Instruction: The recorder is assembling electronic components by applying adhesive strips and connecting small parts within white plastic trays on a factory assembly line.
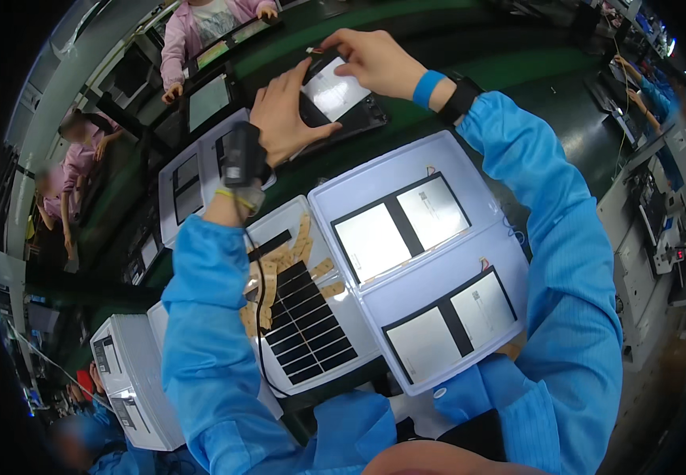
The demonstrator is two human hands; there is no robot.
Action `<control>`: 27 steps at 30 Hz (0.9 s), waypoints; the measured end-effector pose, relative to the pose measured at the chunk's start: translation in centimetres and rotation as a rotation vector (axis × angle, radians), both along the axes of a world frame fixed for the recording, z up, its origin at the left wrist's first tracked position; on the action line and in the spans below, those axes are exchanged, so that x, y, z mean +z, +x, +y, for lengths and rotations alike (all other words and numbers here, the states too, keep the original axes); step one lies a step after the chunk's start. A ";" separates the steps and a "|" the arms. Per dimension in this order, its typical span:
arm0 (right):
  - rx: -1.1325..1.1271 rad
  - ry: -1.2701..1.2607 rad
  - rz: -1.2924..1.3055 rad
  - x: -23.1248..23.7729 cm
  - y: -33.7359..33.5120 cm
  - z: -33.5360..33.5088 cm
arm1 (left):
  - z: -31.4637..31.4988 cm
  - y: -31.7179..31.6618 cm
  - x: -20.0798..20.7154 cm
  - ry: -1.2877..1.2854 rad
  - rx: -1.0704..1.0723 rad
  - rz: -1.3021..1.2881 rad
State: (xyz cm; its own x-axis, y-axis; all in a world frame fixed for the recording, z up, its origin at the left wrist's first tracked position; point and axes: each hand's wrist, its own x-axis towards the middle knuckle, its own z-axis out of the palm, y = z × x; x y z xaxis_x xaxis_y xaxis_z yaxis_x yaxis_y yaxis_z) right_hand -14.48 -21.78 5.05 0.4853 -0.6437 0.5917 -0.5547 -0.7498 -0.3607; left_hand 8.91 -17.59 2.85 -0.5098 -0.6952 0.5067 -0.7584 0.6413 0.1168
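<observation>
A flat silver battery pack [332, 93] lies in or over a black device housing [375, 119] on the far part of the bench. My left hand [281, 119] rests along the housing's left side, fingers stretched out and thumb spread toward its near edge. Bent over the pack's far right corner, my right hand [381, 63] has its thumb on the silver face and its index finger reaching past the far edge. By that fingertip is a small wired connector [313, 51]. What the hidden right fingers touch I cannot see.
A white two-compartment tray [341, 188] holds two double battery packs. Beside it, a white tray [365, 348] carries black strips [303, 317] and tan adhesive pieces [301, 237]. Stacked white trays [141, 388] stand at left. Across the bench, a person in pink [178, 47] handles another device.
</observation>
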 end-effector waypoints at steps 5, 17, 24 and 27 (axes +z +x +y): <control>-0.381 0.142 -0.063 -6.4 -7.0 -5.2 | -3.7 1.7 -12.2 0.131 0.287 -0.299; -0.131 0.463 0.002 -10.4 -2.3 -9.3 | -1.4 1.1 -11.0 0.348 0.031 0.515; -0.003 0.527 0.085 -12.1 0.8 -9.0 | -3.3 5.0 -10.8 -0.066 0.224 0.024; 0.031 0.521 0.113 -12.2 1.5 -9.1 | -4.2 6.6 -12.1 0.174 0.190 0.089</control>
State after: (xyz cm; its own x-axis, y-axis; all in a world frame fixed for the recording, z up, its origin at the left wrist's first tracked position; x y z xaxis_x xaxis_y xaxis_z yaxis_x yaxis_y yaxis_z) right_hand -13.01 -30.93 -7.11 0.5512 -0.8224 0.1408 -0.5919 -0.5044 -0.6287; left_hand 15.51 -21.78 -9.23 -0.3205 -0.8547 0.4083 -0.8450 0.4528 0.2845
